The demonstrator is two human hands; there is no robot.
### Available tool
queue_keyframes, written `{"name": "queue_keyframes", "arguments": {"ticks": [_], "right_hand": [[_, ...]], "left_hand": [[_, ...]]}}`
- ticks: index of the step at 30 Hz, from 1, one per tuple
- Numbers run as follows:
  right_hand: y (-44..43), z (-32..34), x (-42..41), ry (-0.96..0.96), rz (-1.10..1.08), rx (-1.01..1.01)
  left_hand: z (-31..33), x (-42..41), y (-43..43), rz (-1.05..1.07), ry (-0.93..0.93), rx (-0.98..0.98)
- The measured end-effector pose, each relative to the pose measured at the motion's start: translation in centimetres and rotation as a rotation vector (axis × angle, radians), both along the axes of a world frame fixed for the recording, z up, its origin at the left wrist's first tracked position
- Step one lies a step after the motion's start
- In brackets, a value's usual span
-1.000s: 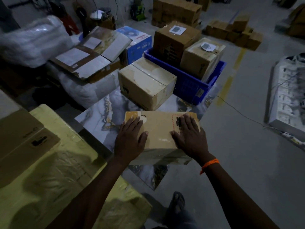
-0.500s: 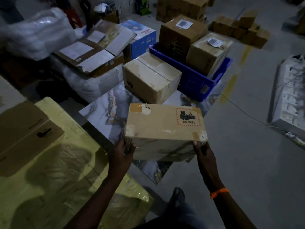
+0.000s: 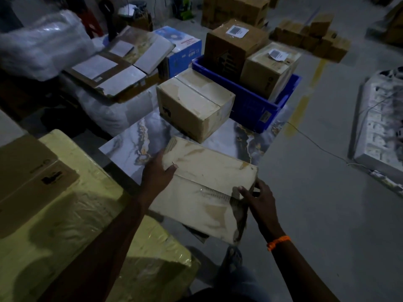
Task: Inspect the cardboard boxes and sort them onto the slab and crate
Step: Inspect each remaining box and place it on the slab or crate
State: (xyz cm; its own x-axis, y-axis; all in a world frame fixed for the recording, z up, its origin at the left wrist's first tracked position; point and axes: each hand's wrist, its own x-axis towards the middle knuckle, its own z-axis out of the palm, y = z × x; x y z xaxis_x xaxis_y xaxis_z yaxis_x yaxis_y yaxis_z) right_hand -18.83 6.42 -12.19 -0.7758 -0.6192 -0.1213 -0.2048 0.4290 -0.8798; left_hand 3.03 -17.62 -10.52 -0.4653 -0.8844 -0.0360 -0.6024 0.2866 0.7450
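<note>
Low centre of the frame, a taped cardboard box (image 3: 207,190) is tilted up off the marbled slab (image 3: 130,147), its seamed face turned toward the camera. The left hand (image 3: 158,173) clamps the box's upper left corner, fingers (image 3: 169,170) curled over the edge. The right hand (image 3: 257,198), an orange band (image 3: 278,242) on its wrist, pinches the right corner. Both grips are closed on the box. Just above it, a 2nd taped box (image 3: 194,105) sits flat on the slab. Touching that one on the upper right, a blue crate (image 3: 250,105) holds 2 labelled boxes: a darker one (image 3: 233,46) and a paler one (image 3: 268,68). Lower left, a yellow plastic-wrapped bundle (image 3: 87,225) carries flat cardboard (image 3: 28,177). Grey concrete floor (image 3: 316,203) fills the right side.
</note>
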Motion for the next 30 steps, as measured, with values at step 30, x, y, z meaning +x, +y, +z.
{"name": "queue_keyframes", "arguments": {"ticks": [30], "right_hand": [[-6.7, 0.4, -7.6, -0.226, 0.791, 0.051]], "left_hand": [[-2.5, -2.6, 13.0, 0.838, 0.361, 0.265]]}}
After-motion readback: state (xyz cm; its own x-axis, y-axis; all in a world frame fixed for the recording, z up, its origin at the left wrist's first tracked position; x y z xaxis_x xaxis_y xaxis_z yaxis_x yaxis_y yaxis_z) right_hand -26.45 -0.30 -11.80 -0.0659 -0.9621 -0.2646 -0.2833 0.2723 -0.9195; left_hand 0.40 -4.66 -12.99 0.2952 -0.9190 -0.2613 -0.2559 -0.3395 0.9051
